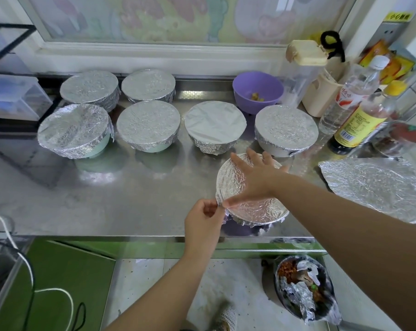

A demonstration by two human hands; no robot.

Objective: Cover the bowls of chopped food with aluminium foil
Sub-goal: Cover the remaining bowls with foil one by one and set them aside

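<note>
Bowl (258,211) nearest us sits near front edge of steel surface (130,194), foil (229,180) drawn over top. Our right hand (254,175) lies flat on foil, fingers spread, pressing down. Our left hand (203,218) pinches foil edge at bowl's left rim. Six covered bowls (148,123) behind; purple bowl (257,91) uncovered at back; loose foil sheet (374,185) at right
</note>
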